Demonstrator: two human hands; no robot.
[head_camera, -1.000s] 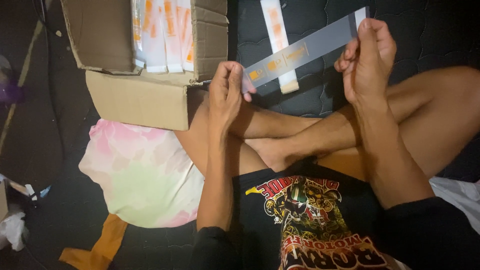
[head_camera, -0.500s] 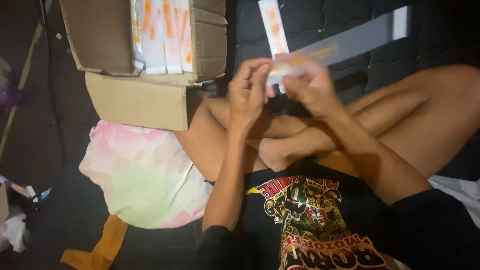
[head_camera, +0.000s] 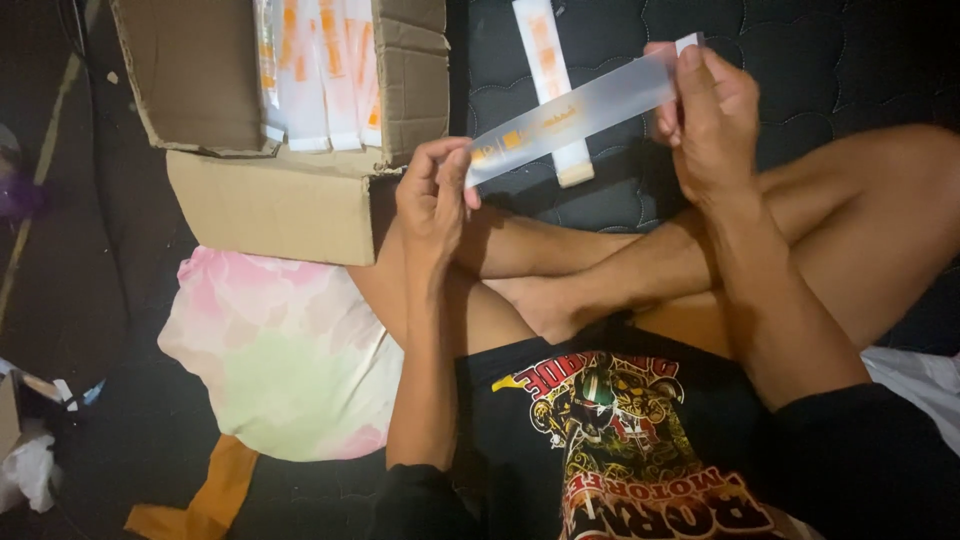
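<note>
Translucent plastic strip (head_camera: 580, 108), long and flat, orange print near its lower-left end, held stretched between both hands above the crossed legs. Left hand (head_camera: 432, 195) pinches the lower-left end, fingers pressed together on it. Right hand (head_camera: 710, 115) pinches the upper-right end, thumb on top, fingers curled behind. Strip runs diagonal, left end low, right end high, clear of the mattress (head_camera: 800, 60).

Second strip (head_camera: 552, 85), white with orange print, lies flat on the dark quilted mattress just behind the held one, partly covered by it. Open cardboard box (head_camera: 270, 205) to the left, flaps out, more strips (head_camera: 320, 70) of the same kind standing inside against the right wall. Pink and green pillow (head_camera: 280, 350) below the box, beside the left knee. Orange cloth (head_camera: 215, 500) at bottom left. Person sits cross-legged, black printed shirt.

Risks, as judged:
- Grip is at the very tips of a slick strip; a small pull sideways could slide one end out and the strip would flop onto the legs or mattress.
- Too much tension or a twist between the hands could crease or kink the thin plastic.
- Left elbow sits close to the box flap; a swing that way could knock the box and tip the standing strips.
- Low light; print side and edges hard to read, so orientation could be mistaken.
</note>
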